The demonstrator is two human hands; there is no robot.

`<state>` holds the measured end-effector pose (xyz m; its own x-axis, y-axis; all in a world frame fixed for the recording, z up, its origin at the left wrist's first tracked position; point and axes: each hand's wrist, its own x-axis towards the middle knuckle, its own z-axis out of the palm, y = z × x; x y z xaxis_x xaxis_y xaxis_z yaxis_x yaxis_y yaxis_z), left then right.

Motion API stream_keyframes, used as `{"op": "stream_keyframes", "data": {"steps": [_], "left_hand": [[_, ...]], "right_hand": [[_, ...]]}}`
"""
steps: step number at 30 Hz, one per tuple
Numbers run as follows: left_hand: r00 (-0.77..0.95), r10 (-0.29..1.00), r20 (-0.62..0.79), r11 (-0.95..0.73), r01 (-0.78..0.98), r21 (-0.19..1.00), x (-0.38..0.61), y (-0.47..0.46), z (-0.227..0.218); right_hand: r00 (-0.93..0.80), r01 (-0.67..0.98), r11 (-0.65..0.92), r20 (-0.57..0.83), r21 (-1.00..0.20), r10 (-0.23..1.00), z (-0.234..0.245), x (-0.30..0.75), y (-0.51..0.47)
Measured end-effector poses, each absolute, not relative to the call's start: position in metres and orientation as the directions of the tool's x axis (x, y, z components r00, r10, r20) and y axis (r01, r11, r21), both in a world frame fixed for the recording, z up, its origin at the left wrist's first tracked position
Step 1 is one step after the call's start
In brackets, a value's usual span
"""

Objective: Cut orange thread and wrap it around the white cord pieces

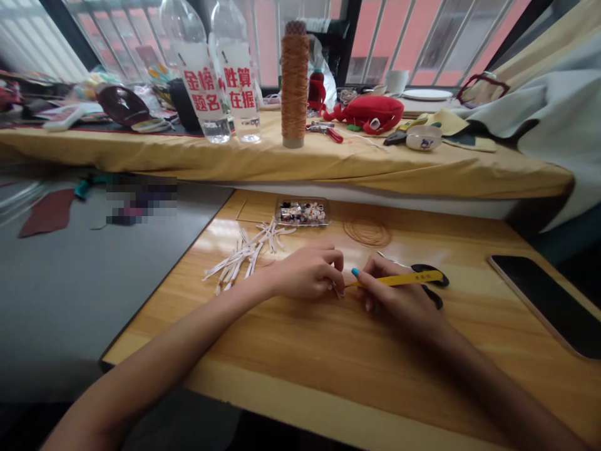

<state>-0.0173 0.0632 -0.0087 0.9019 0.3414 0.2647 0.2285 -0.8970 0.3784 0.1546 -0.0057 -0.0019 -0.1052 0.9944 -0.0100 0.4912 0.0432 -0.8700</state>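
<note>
My right hand point(399, 294) grips a pair of yellow tweezers point(408, 279), with dark lettering near the wide end. Their tip points left, at the fingers of my left hand point(312, 272). Those fingers are pinched on a small white piece point(339, 290), mostly hidden, just above the wooden table. Black-handled scissors point(434, 294) lie partly under my right hand. Left of my left hand is a loose pile of white strips point(244, 260). Beyond it sits a clear plastic box point(304, 213) of small black and white pieces.
A coil of thin brown cord point(367, 232) lies on the wooden table point(300, 363); a phone point(547, 300) rests at the right. On the cloth-covered ledge point(188, 156) behind stand two bottles point(241, 94), a brown thread spool point(295, 88), pliers point(328, 131) and a red pouch point(375, 113).
</note>
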Motion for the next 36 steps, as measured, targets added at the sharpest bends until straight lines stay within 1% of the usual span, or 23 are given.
{"op": "stream_keyframes", "data": {"steps": [4, 7, 9, 11, 13, 15, 16, 18, 21, 23, 29, 36], "left_hand": [[0.904, 0.326, 0.278, -0.889, 0.192, 0.416, -0.016, 0.064, -0.015], [0.905, 0.339, 0.257, -0.873, 0.201, 0.445, -0.017, 0.065, -0.011], [0.900, 0.350, 0.260, -0.863, 0.202, 0.464, -0.020, 0.066, -0.002], [0.865, 0.395, 0.309, -0.853, 0.219, 0.474, -0.024, 0.067, 0.008], [0.826, 0.428, 0.368, -0.856, 0.240, 0.458, -0.028, 0.066, 0.016], [0.844, 0.391, 0.367, -0.881, 0.227, 0.416, -0.031, 0.062, 0.016], [0.870, 0.353, 0.344, -0.894, 0.206, 0.397, -0.031, 0.060, 0.013], [0.903, 0.303, 0.305, -0.905, 0.172, 0.390, -0.032, 0.055, 0.005], [0.897, 0.330, 0.293, -0.888, 0.190, 0.418, -0.033, 0.051, -0.008], [0.896, 0.341, 0.285, -0.888, 0.207, 0.411, -0.035, 0.049, -0.013], [0.903, 0.292, 0.316, -0.934, 0.200, 0.295, -0.041, 0.049, -0.015], [0.895, 0.280, 0.346, -0.947, 0.200, 0.250, -0.042, 0.047, -0.017]], "right_hand": [[-0.122, 0.582, 0.103, 0.039, -0.807, 0.992, -0.001, 0.152, -0.007], [-0.115, 0.587, 0.100, 0.040, -0.804, 0.993, -0.001, 0.152, -0.007], [-0.090, 0.538, 0.088, 0.047, -0.838, 0.995, 0.000, 0.154, -0.007], [-0.033, 0.424, 0.058, 0.048, -0.904, 0.998, 0.002, 0.155, -0.007], [-0.005, 0.283, -0.016, -0.018, -0.959, 1.000, 0.004, 0.154, -0.008], [-0.041, 0.200, -0.120, -0.130, -0.972, 0.991, 0.003, 0.151, -0.008], [-0.066, 0.192, -0.164, -0.180, -0.968, 0.982, 0.002, 0.149, -0.009], [-0.073, 0.193, -0.210, -0.227, -0.959, 0.971, -0.003, 0.145, -0.008], [-0.020, 0.172, -0.196, -0.202, -0.966, 0.979, -0.010, 0.144, -0.005], [-0.005, 0.157, -0.182, -0.185, -0.971, 0.983, -0.012, 0.145, -0.004], [0.006, 0.182, -0.169, -0.171, -0.969, 0.985, -0.013, 0.145, -0.005], [0.005, 0.342, -0.045, -0.046, -0.939, 0.999, -0.010, 0.145, -0.011]]}}
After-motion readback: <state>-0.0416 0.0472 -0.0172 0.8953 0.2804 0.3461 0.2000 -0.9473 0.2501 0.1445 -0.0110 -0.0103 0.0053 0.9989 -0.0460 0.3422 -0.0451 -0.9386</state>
